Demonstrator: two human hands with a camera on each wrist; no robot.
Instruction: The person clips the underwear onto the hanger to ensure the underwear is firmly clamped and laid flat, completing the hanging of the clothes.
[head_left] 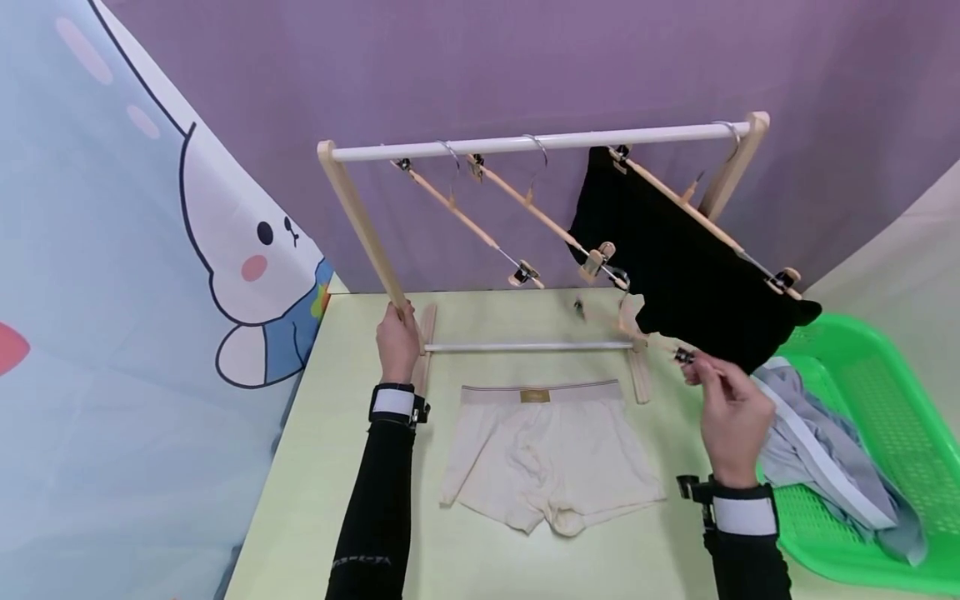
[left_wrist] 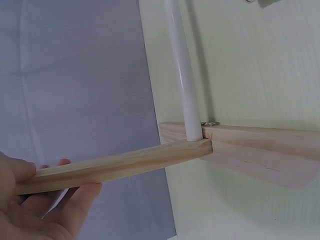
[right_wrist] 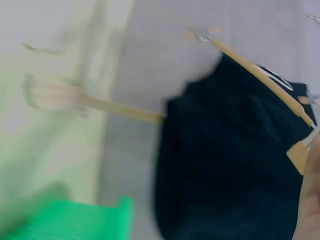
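My left hand (head_left: pixel 398 340) grips the left wooden post of a small drying rack (head_left: pixel 540 143); in the left wrist view its fingers wrap around that post (left_wrist: pixel 115 167). On the right, my right hand (head_left: pixel 733 412) pinches one end of a wooden clip hanger (right_wrist: pixel 260 75), which is blurred in the head view and carries no garment. Light beige boxer briefs (head_left: pixel 551 467) lie flat on the table in front of the rack, waistband away from me. A black garment (head_left: pixel 675 258) hangs by clips from a hanger at the rack's right end, above my right hand.
Two bare clip hangers, one left (head_left: pixel 453 210) and one near the middle (head_left: pixel 528 202), hang from the white top rod. A green basket (head_left: pixel 900 400) with grey clothing (head_left: pixel 817 442) stands at the right. Behind the table (head_left: pixel 315 500) is a purple backdrop (head_left: pixel 480 67).
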